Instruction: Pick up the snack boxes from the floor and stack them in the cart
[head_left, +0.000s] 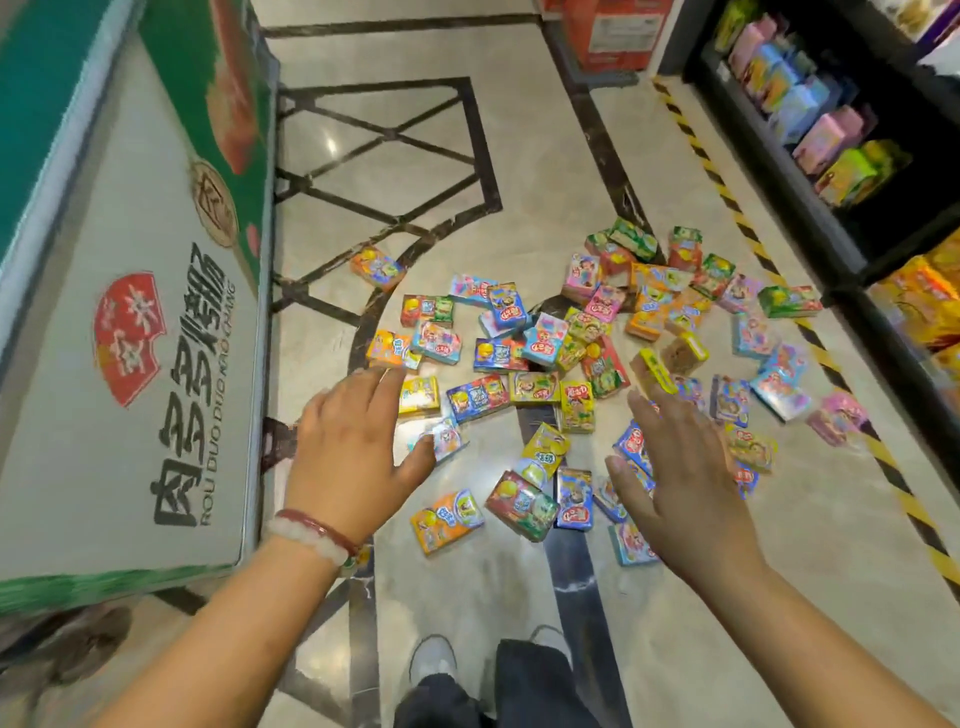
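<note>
- Head view: the snack boxes (571, 374) lie scattered flat on the marble floor (395, 171), spreading from mid-floor toward the striped edge by the shelves (810, 119).
- Both hands hover above the pile, fingers spread and holding nothing: left hand (353, 447) over the pile's left fringe, right hand (685, 478) over its right half.
- Nearest targets, by my judgement: the pale blue box (444, 441) at the left thumb, and the blue box (631, 447) beside the right fingers.
- A large carton (130, 322) sits at left; no cart is clearly visible.
</note>
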